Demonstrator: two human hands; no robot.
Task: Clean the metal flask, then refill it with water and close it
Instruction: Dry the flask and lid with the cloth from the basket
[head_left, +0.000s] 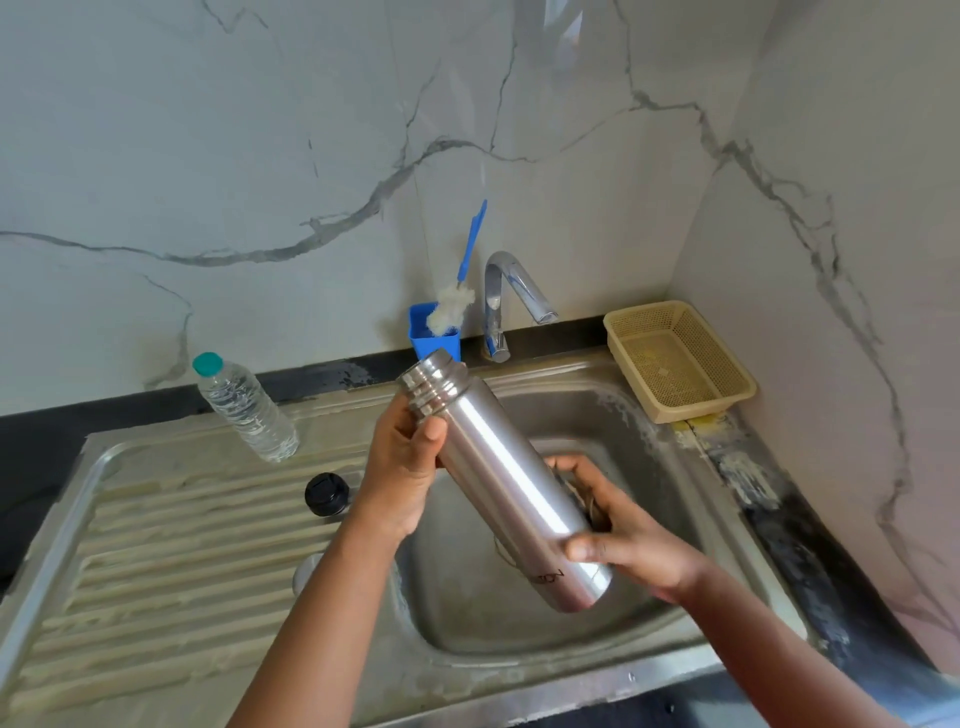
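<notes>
Two bare forearms reach up from the bottom edge toward a steel sink (519, 670). On the far left, its ribbed draining board (171, 561) slopes toward the viewer. Standing upright at the back of that board is a clear plastic water bottle (244, 408) with a teal cap. Nearer the basin, a black flask cap (326, 493) sits on the ribs, apart from the flask.

Next comes the left hand (402, 470), its fingers curled round the neck of the metal flask (504, 483), with the thumb lying across the front just below the threaded rings. That flask is held in the air over the basin, tilted, its open threaded mouth up and to the left, its base down and to the right. Behind the mouth, against the marble wall, a blue holder (434, 335) carries a bottle brush (457, 296) with white bristles and a blue handle that leans to the right. Just beside it stands a chrome tap (511, 299), spout turned right.

Further right, the right hand (628, 535) grips the flask's lower body, thumb pressed on the front near the printed lettering, fingers wrapped behind it. At the right rear corner, a beige perforated basket (680, 358) rests on the sink's edge by the dark counter.
</notes>
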